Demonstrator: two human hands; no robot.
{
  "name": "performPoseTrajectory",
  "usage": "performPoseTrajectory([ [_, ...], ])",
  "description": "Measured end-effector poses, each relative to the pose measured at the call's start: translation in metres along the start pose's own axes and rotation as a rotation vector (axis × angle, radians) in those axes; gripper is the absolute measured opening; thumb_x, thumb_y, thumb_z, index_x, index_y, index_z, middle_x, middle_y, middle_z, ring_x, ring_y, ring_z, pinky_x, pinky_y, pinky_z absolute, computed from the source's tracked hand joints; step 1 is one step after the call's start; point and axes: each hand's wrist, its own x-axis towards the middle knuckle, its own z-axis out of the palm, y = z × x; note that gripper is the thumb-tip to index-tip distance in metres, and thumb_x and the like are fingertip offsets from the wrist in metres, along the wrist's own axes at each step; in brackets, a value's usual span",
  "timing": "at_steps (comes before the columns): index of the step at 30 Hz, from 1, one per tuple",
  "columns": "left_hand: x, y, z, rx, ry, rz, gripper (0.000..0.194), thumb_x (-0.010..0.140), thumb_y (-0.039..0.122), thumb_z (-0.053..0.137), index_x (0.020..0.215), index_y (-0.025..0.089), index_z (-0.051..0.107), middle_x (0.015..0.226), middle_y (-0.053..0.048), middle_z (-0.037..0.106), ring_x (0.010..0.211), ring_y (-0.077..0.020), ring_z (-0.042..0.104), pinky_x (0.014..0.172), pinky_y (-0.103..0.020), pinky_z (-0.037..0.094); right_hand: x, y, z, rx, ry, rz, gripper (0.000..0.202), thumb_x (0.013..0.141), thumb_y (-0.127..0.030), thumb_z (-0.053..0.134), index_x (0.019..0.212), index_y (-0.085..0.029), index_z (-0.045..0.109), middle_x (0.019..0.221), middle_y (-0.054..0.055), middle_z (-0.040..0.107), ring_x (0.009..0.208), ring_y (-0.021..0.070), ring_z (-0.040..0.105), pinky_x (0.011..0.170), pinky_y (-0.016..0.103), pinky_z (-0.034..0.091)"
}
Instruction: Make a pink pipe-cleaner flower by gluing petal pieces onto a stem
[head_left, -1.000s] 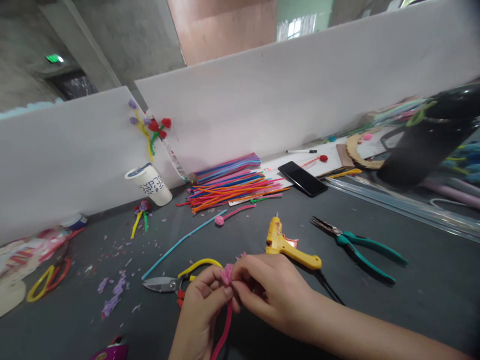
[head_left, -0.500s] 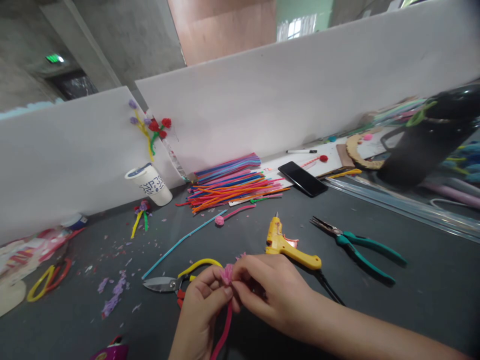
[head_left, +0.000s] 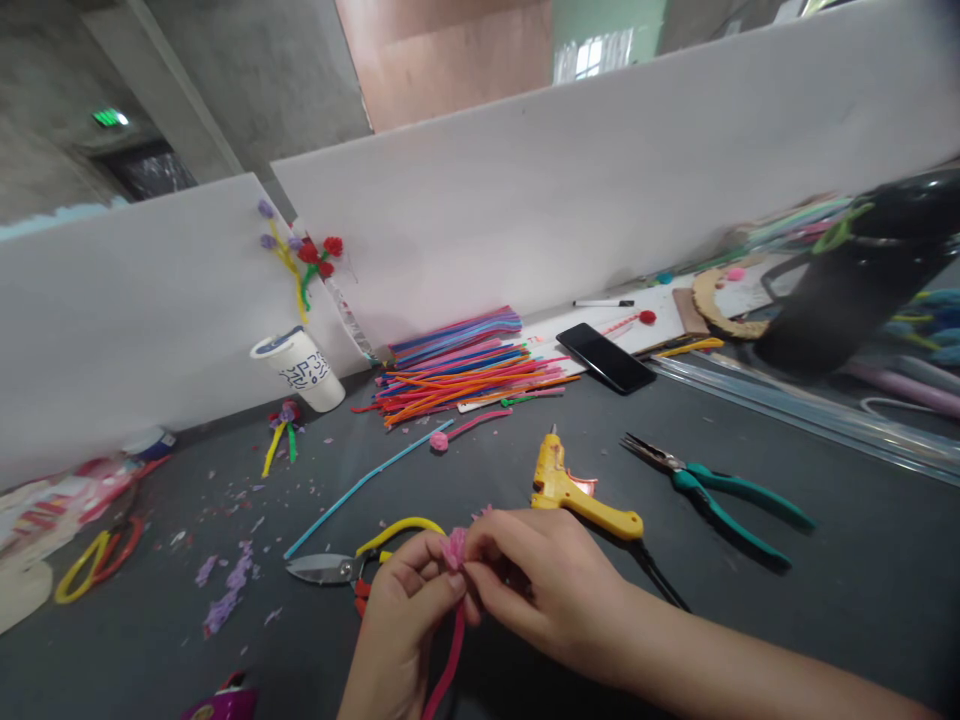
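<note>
Pink tuft (head_left: 454, 549) on stem (head_left: 453, 650), above tabletop (head_left: 487, 465) | left hand (head_left: 405, 610): fingers pinching tuft's base | right hand (head_left: 555, 575): fingers pinching its edge | tuft gathered, seemingly unfinished; rounder pink piece (head_left: 439, 441) lies beyond

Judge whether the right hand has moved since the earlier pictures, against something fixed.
No: against the yellow glue gun, which lies still, the right hand shows no visible shift; its fingers stay at the pink tuft.

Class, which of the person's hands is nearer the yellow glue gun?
Right: the right hand is just this side of the glue gun; the left hand is farther left, by the shears.
</note>
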Motion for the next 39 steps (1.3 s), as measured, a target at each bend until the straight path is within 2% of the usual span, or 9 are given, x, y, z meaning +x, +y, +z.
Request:
performPoseTrajectory([
  [10,0.0,0.0,-0.002,-0.022,-0.032,-0.003,0.013,0.059,0.018,0.077,0.063,0.014,0.065,0.053,0.001,0.062,0.048,-0.0089,0.054,0.052,-0.017,0.039,0.0,-0.002,0.0,0.024,-0.01,0.001,0.007,0.082,-0.013,0.053,0.08,-0.019,0.055,0.062,-0.004,0.061,0.051,0.0087,0.052,0.051,0.018,0.038],
  [13,0.0,0.0,-0.002,-0.031,-0.016,-0.011,0.017,0.057,0.02,0.081,0.066,0.015,0.067,0.057,0.0,0.063,0.05,-0.0099,0.055,0.055,-0.019,0.041,0.0,-0.003,-0.002,0.01,0.037,-0.043,0.008,0.08,-0.011,0.053,0.083,-0.019,0.055,0.063,-0.004,0.061,0.052,0.0085,0.052,0.053,0.018,0.038],
  [17,-0.002,0.003,-0.004,0.042,0.04,0.136,0.019,0.059,0.027,0.084,0.066,0.016,0.07,0.061,-0.001,0.066,0.059,-0.0134,0.059,0.061,-0.021,0.045,-0.002,-0.004,-0.006,0.009,0.158,-0.102,0.012,0.08,-0.009,0.05,0.083,-0.02,0.052,0.061,-0.006,0.057,0.051,0.007,0.05,0.053,0.015,0.038],
  [20,-0.005,0.005,-0.006,0.089,0.034,0.236,0.019,0.062,0.032,0.082,0.069,0.018,0.072,0.065,-0.002,0.069,0.063,-0.0142,0.061,0.064,-0.022,0.046,-0.002,-0.004,-0.009,-0.02,0.196,-0.109,0.012,0.08,-0.009,0.049,0.079,-0.02,0.051,0.058,-0.007,0.054,0.049,0.0067,0.048,0.05,0.015,0.035],
  [26,-0.007,0.008,-0.008,0.06,-0.04,0.351,0.023,0.065,0.041,0.08,0.068,0.021,0.072,0.061,-0.001,0.066,0.069,-0.017,0.061,0.07,-0.025,0.046,0.004,0.001,-0.018,-0.101,0.111,-0.072,0.015,0.087,-0.017,0.047,0.072,-0.02,0.049,0.057,-0.005,0.052,0.049,0.0079,0.046,0.05,0.017,0.033],
  [28,-0.007,0.01,-0.011,0.148,-0.08,0.43,0.024,0.07,0.045,0.075,0.067,0.02,0.072,0.066,-0.002,0.068,0.072,-0.0177,0.061,0.074,-0.026,0.046,0.008,0.005,-0.025,-0.172,0.101,0.01,0.021,0.089,-0.021,0.048,0.068,-0.02,0.046,0.055,-0.005,0.05,0.048,0.0087,0.046,0.049,0.018,0.032],
  [31,-0.005,0.01,-0.015,0.23,-0.101,0.531,0.02,0.078,0.04,0.068,0.072,0.021,0.073,0.071,-0.004,0.07,0.076,-0.0191,0.061,0.08,-0.029,0.044,0.015,0.015,-0.035,-0.245,0.102,0.16,0.017,0.086,-0.024,0.052,0.07,-0.021,0.048,0.057,-0.005,0.052,0.05,0.0103,0.049,0.05,0.019,0.034],
  [34,-0.004,0.009,-0.018,0.206,-0.096,0.556,0.016,0.079,0.037,0.068,0.075,0.022,0.073,0.071,-0.004,0.07,0.079,-0.0215,0.062,0.078,-0.03,0.045,0.02,0.021,-0.041,-0.364,-0.001,0.265,0.015,0.09,-0.027,0.05,0.076,-0.021,0.052,0.064,-0.003,0.06,0.057,0.0121,0.056,0.056,0.02,0.04],
  [39,-0.005,0.008,-0.017,0.183,-0.042,0.536,0.022,0.078,0.041,0.067,0.072,0.021,0.072,0.071,-0.005,0.069,0.075,-0.0213,0.062,0.074,-0.03,0.046,0.028,0.026,-0.046,-0.58,-0.184,0.353,0.025,0.097,-0.028,0.039,0.087,-0.019,0.06,0.073,0.003,0.069,0.067,0.0171,0.066,0.061,0.024,0.043],
])
